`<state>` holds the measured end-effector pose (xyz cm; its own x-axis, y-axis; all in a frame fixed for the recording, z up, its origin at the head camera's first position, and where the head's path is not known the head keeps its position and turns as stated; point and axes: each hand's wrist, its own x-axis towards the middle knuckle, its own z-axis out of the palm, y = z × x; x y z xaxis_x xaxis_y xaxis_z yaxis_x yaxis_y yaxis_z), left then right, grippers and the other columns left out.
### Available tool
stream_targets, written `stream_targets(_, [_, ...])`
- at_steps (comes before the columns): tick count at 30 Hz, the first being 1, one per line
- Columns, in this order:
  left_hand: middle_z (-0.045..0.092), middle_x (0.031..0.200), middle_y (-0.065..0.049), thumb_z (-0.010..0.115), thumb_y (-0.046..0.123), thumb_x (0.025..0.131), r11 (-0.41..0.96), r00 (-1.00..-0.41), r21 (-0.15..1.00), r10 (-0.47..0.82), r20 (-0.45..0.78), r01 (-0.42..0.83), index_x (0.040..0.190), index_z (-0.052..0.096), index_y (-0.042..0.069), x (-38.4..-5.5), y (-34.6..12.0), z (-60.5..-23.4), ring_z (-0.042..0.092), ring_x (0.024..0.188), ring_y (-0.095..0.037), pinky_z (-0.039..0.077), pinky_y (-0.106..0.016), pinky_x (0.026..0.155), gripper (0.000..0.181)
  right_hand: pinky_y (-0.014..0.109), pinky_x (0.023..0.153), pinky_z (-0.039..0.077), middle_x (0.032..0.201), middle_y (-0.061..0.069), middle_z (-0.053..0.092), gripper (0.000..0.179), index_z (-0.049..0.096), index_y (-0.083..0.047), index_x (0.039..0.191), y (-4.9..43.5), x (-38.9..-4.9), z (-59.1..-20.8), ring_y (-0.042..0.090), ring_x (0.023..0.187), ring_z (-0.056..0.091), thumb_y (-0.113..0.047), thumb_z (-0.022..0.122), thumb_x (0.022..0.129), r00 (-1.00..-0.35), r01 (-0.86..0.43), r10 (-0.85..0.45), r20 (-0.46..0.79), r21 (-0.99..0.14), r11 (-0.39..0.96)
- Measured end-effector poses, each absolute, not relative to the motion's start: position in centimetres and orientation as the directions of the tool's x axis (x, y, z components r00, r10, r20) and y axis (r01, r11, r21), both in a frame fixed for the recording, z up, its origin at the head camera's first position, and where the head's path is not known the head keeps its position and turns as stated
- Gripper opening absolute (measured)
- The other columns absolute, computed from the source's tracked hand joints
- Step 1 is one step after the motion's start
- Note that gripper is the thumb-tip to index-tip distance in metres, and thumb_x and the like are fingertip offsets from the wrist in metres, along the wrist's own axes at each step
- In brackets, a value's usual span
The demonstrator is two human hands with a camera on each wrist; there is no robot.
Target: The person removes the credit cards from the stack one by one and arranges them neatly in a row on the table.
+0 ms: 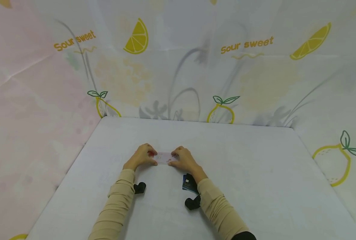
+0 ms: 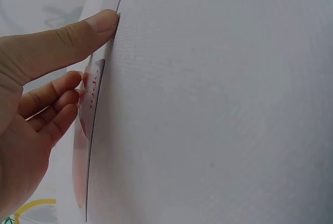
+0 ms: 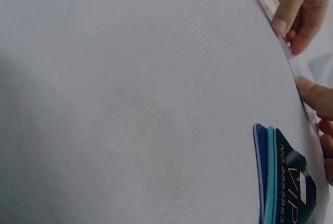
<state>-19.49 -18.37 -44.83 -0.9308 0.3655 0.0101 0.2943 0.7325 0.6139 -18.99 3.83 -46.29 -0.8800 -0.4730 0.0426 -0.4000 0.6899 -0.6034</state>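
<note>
On the white table, a thin pale-pink card (image 1: 163,158) with red and pink print lies between both hands. The left hand (image 1: 143,155) grips its left end, thumb at the near edge and fingers across at the far edge. Red lettering on a flat printed piece (image 2: 91,86) shows beside those fingers in the left wrist view. The right hand (image 1: 184,158) holds the other end in the same way, its fingers bent over the card. Just below the right hand sits a small stack of dark cards (image 1: 188,183), the top one black and marked VIP.
Black wrist-worn pieces stick out beside the left sleeve (image 1: 118,196) and the right sleeve (image 1: 218,203). The white tabletop (image 1: 255,176) spreads around the hands, bounded by a lemon-print cloth backdrop (image 1: 178,66) at the back and sides.
</note>
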Motion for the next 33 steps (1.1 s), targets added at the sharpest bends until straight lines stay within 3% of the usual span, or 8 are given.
stream_targets(24, [0.061,0.096,-0.014,0.085,0.01,0.062,0.717,-0.923,0.618,0.383,0.038,0.323,0.09,0.071,-0.004,-19.26,-18.85,-44.97,0.057,0.093,-0.032,0.046,-0.046,0.086,0.034,0.043,0.091,0.044,0.112,0.015,0.057,0.042,0.067,-0.002,0.11,3.24,-18.85,-46.9,0.031,0.104,0.054,-0.029,0.075,0.08,-0.871,-0.439,-0.485,0.08,-0.572,0.693])
stream_targets(33, [0.063,0.112,-0.022,0.085,0.008,0.061,0.714,-0.935,0.638,0.353,0.026,0.287,0.111,0.064,-0.008,-19.04,-19.14,-44.9,0.055,0.109,-0.038,0.04,-0.048,0.097,0.056,0.042,0.092,0.043,0.112,0.015,0.058,0.046,0.064,-0.001,0.114,3.25,-18.85,-46.99,0.03,0.104,0.055,-0.029,0.075,0.08,-0.867,-0.46,-0.485,0.119,-0.566,0.684])
